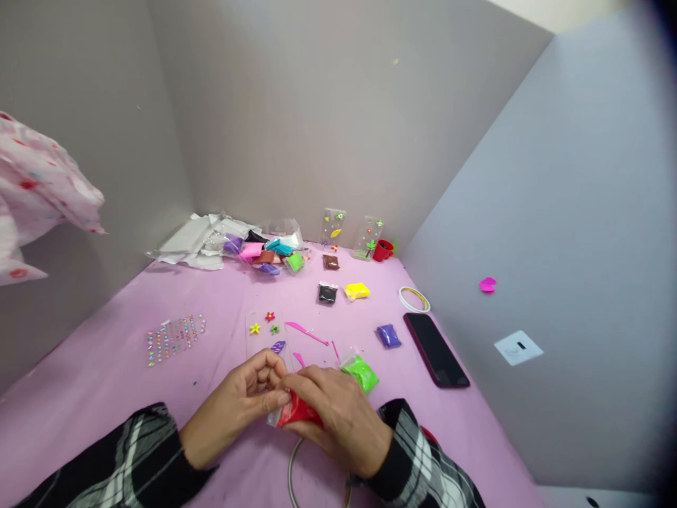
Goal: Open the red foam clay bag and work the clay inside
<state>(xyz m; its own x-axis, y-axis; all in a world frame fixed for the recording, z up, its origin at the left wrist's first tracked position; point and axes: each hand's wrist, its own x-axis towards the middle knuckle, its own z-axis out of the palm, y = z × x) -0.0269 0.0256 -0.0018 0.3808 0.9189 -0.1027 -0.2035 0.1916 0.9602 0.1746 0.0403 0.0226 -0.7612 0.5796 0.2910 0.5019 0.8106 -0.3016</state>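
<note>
My left hand (238, 402) and my right hand (338, 416) meet low in the middle of the pink table (106, 367). Both are closed on a small clear bag of red clay (296, 410); the left fingers pinch its top edge, the right hand wraps its side. Just beyond my hands lies a clear phone case (267, 331) bearing small clay flowers and a purple leaf. A bag of green clay (361, 372) lies right next to my right hand. A thin pink tool (305, 331) rests beyond the case.
Black phone (436, 349) and purple clay bag (388, 335) at right. Black (327, 293), yellow (357, 290) and brown (331, 262) bags farther back. A pile of coloured bags (264, 250), two decorated cases (333, 226), a red cup (381, 250). Gem sticker sheet (174, 339) left. Grey walls surround.
</note>
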